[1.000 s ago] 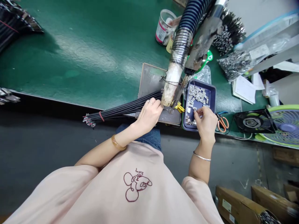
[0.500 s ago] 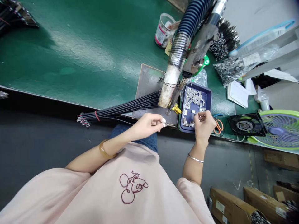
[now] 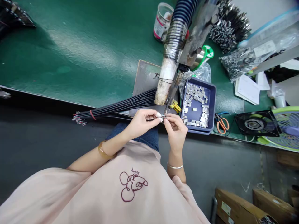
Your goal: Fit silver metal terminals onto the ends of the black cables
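My left hand (image 3: 142, 122) pinches the end of a thin black cable just in front of the bench edge. My right hand (image 3: 175, 130) meets it fingertip to fingertip, pinching a small metal clip (image 3: 163, 116) at the cable's tip. A bundle of black cables (image 3: 116, 107), tied with a red band, lies across the bench edge to the left. Right of the hands stands a blue tray (image 3: 211, 93) holding several small metal clips (image 3: 194, 93).
A ribbed extraction hose (image 3: 177, 28) and a soldering fixture (image 3: 174, 87) hang over a grey plate (image 3: 144, 77). Orange-handled scissors (image 3: 220, 123), a small black fan (image 3: 254, 123), a green fan (image 3: 287, 127) and a tin (image 3: 162, 21) sit on the green bench. Cardboard boxes (image 3: 243, 207) stand below right.
My right hand left the blue tray with a clip and moved left to meet my left hand, which drew one cable end back from the fixture.
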`<state>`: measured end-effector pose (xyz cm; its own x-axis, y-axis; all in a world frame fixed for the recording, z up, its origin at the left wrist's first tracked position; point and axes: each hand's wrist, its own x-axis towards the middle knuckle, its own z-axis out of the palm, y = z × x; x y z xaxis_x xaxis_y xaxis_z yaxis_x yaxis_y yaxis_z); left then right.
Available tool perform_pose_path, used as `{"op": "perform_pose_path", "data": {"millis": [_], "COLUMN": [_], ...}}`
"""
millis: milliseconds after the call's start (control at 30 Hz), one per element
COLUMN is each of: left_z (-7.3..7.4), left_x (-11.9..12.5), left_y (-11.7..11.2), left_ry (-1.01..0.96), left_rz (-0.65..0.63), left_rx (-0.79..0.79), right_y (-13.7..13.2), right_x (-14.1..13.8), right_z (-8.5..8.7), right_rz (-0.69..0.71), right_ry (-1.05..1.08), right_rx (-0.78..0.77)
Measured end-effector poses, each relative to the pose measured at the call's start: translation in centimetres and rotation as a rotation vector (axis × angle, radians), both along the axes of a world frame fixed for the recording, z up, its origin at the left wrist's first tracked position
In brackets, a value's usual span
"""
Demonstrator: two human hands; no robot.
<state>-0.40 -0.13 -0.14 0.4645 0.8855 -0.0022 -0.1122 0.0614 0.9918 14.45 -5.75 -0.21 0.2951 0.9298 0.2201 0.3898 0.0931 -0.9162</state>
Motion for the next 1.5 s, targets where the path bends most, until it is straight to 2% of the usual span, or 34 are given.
{"op": "perform_pose_path", "data": {"millis": [100, 300, 533, 700, 800, 867, 933, 967, 1033, 1133, 1200, 1300, 1400, 1500], "left_z": [-0.2, -0.2, -0.5, -1.0, -1.4, -1.5, -1.5, -1.4, -1.0, -0.2, 0.3, 0.5, 0.4, 0.3], "left_x": [0.1, 0.0, -0.1, -0.1, 0.0, 0.1, 0.1, 0.1, -0.1, -0.4, -0.6, -0.6, -0.2, 0.1], "left_y": [-0.2, -0.5, -0.7, -0.7, -0.9, -1.2, -1.5, -1.6, -1.5, -0.8, -0.2, 0.4, 0.5, 0.5], "left_ry": [0.085, 0.275, 0.340, 0.456, 0.541, 0.530, 0.468, 0.423, 0.308, 0.091, -0.020, -0.054, -0.040, -0.045], "left_rz": [0.036, 0.064, 0.081, 0.092, 0.120, 0.162, 0.196, 0.192, 0.121, -0.071, -0.155, -0.165, -0.109, -0.054], "left_rx": [0.099, 0.476, 0.639, 0.895, 1.061, 1.105, 1.035, 0.940, 0.635, 0.127, -0.058, -0.140, -0.140, -0.132], "right_y": [0.0, -0.4, -0.7, -0.7, -0.7, -0.8, -0.9, -0.9, -1.0, -1.0, -1.1, -1.3, -1.6, -1.5], "right_x": [0.5, 1.1, 1.1, 1.3, 1.2, 0.8, 0.0, -0.4, -1.2, -1.5, -1.2, -0.6, -0.3, -0.3], "right_z": [-0.1, 0.1, 0.4, 0.7, 0.6, 0.5, 0.3, 0.2, -0.1, -0.7, -0.8, -0.4, 0.2, 0.1], "right_rz": [0.009, 0.052, 0.039, 0.053, 0.058, 0.042, 0.000, -0.029, -0.087, -0.113, -0.116, -0.136, -0.065, -0.020], "right_ry": [0.021, -0.010, -0.052, -0.055, 0.017, 0.072, 0.068, 0.028, -0.103, -0.222, -0.212, -0.239, -0.358, -0.414], "right_rx": [-0.016, -0.019, -0.022, -0.064, -0.096, -0.089, -0.041, 0.002, 0.113, 0.223, 0.227, 0.299, 0.402, 0.415]}}
